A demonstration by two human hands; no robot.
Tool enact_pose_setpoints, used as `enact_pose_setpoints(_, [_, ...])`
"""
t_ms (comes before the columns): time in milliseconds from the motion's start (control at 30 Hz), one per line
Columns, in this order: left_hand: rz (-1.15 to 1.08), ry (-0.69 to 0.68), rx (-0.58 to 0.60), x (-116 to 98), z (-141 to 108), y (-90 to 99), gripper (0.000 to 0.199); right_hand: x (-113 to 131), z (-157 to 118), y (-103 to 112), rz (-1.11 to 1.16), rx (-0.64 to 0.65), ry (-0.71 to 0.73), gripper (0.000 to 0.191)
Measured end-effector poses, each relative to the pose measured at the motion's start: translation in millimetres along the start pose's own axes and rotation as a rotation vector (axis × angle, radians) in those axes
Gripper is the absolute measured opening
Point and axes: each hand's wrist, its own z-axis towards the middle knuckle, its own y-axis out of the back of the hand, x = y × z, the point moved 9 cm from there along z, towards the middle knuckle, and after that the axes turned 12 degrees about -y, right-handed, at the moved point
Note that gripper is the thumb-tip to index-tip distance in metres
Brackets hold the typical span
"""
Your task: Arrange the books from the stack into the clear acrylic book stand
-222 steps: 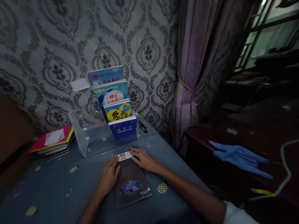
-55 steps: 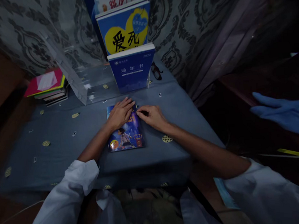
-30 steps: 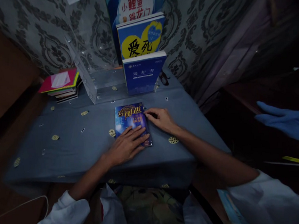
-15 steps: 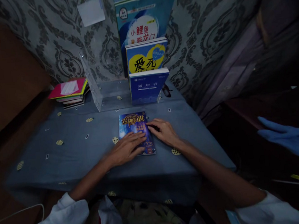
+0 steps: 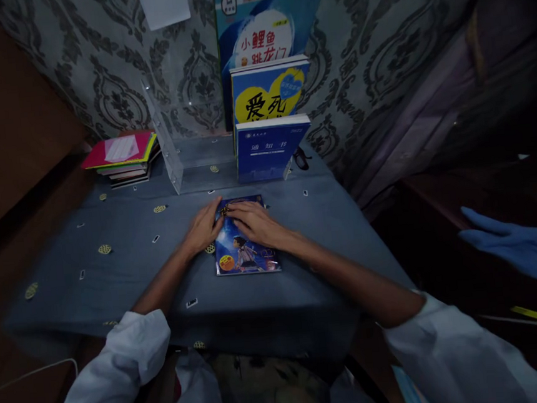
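A blue paperback book [image 5: 249, 250] lies closed on the cloth-covered table in front of me, its cover showing a figure and yellow lettering. My left hand [image 5: 205, 224] rests at the book's upper left edge with its fingers stretched out. Across the upper part of the cover lies my right hand [image 5: 254, 221], palm down, fingers extended and hiding much of the title. Just beyond the book, a clear acrylic book stand [image 5: 170, 153] holds several upright books, with a blue booklet [image 5: 271, 151] at the front.
A stack of books and folders [image 5: 126, 157] sits at the table's back left. Dark-framed glasses [image 5: 301, 159] lie behind the booklet's right side. A blue glove [image 5: 521, 242] is off to the right, beyond the tablecloth [image 5: 129, 276]. Patterned wallpaper rises behind.
My left hand has slid from the lower cover up to the book's upper left edge. My right hand has moved from the right edge onto the upper cover. The view has shifted slightly.
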Motion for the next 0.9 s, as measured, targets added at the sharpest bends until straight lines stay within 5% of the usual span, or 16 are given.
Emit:
enact_pose_setpoints(200, [0.029, -0.009, 0.015, -0.6, 0.3, -1.9, 0.061, 3.6, 26.6, -32.6, -0.066, 0.099, -0.021, 0.046])
enact_pose_setpoints(500, [0.035, 0.016, 0.055, 1.7, 1.0, -3.0, 0.06, -65.6, -2.9, 4.6, -0.01, -0.046, -0.23, 0.043])
enact_pose_setpoints(900, [-0.076, 0.001, 0.083, -14.9, -18.4, 11.1, 0.051, -73.8, -5.9, 1.0, 0.068, -0.085, -0.254, 0.044])
